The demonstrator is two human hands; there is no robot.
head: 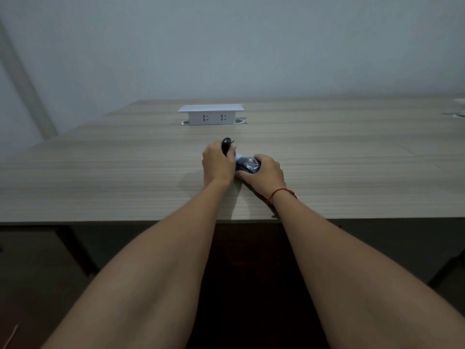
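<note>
The work looked about midway. The left hand point(217, 162) curled round a black rounded plastic piece point(226, 144), holding it upright. The right hand point(268, 172) gripped a dark grey computer mouse point(247, 165) resting mid-tabletop, with a white scrap point(238, 155) showing between them. The 2 pieces sat close but not joined, and whether the black piece was a cover could not be told. The grey wood-grain tabletop point(100, 177) carried a white pop-up socket box point(210, 116) with 2 outlets, before a plain pale wall point(226, 46).
</note>
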